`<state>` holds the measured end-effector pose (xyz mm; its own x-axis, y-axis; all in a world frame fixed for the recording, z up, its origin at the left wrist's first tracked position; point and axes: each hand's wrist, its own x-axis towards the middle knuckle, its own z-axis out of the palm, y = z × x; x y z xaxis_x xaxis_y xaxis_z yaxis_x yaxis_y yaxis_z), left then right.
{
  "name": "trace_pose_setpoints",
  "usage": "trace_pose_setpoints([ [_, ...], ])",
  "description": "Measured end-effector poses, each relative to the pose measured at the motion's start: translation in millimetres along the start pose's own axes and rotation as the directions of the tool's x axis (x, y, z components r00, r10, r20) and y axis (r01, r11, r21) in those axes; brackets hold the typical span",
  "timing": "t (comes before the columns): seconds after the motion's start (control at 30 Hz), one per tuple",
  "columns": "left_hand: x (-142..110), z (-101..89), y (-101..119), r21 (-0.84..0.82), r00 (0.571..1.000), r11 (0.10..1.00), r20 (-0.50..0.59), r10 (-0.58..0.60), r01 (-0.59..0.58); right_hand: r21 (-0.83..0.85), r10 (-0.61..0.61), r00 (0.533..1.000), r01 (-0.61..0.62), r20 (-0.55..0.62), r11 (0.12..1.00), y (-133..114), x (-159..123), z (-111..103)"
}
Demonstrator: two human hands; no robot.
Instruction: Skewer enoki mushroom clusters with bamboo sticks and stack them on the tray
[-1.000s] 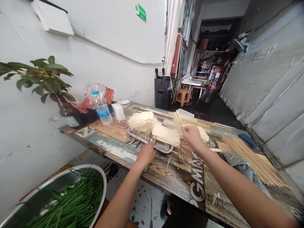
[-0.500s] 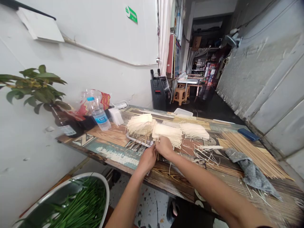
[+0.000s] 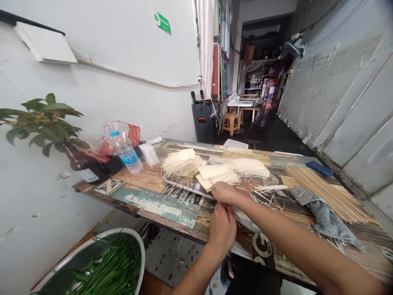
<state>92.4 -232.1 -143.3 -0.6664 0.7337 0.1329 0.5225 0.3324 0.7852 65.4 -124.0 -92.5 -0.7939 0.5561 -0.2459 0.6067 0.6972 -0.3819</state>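
My left hand (image 3: 222,226) is closed at the table's front edge, just below my right hand (image 3: 223,192). The right is closed too, against the near edge of a pale stack of enoki mushroom pieces (image 3: 219,173) with flat, sheet-like tops. The two hands nearly touch; whatever their fingers pinch is hidden. To the left, a fringed heap of enoki mushrooms (image 3: 180,162) with thin sticks poking out lies on a tray (image 3: 187,187). Another enoki pile (image 3: 251,167) sits behind to the right. Loose enoki strands (image 3: 268,198) are scattered beside my right forearm.
Bamboo skewers (image 3: 328,194) and a grey cloth (image 3: 325,217) lie on the right. A water bottle (image 3: 130,157), napkins (image 3: 149,154) and a brown bottle with a plant (image 3: 84,166) stand left. Below the table, a metal basin (image 3: 141,254) holds green stalks.
Both hands have moved right and toward me; my left hand is now below the right one. The middle enoki stack looks shifted, with a flat piece angled at its near left.
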Motion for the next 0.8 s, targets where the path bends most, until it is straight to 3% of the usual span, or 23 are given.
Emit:
trace_pose_setpoints([
  [0.13, -4, -14.0, 2, -0.002, 0.989, 0.993, 0.09, 0.12, -0.12, 0.005, -0.013, 0.99, 0.012, 0.14, 1.0, 9, -7, -5],
  [0.33, -3, -23.7, -17, -0.041, 0.96, 0.961, 0.054, 0.276, -0.274, 0.027, -0.024, 0.985, 0.019, 0.169, 0.999, 24, -19, -23],
  [0.5, 2, -18.8, -40, 0.13, 0.957, 0.954, -0.064, 0.281, -0.271, -0.064, -0.087, 0.996, 0.086, 0.0, 0.994, 36, -25, -63],
  [0.7, 4, -14.0, -50, 0.126, 0.952, 0.951, -0.079, 0.295, -0.284, -0.211, -0.096, 0.965, 0.043, -0.245, 0.977, 53, -13, -127],
  [0.8, 5, -11.8, -52, 0.119, 0.948, 0.948, -0.082, 0.307, -0.296, -0.272, -0.125, 0.934, 0.032, -0.334, 0.962, 59, -2, -144],
])
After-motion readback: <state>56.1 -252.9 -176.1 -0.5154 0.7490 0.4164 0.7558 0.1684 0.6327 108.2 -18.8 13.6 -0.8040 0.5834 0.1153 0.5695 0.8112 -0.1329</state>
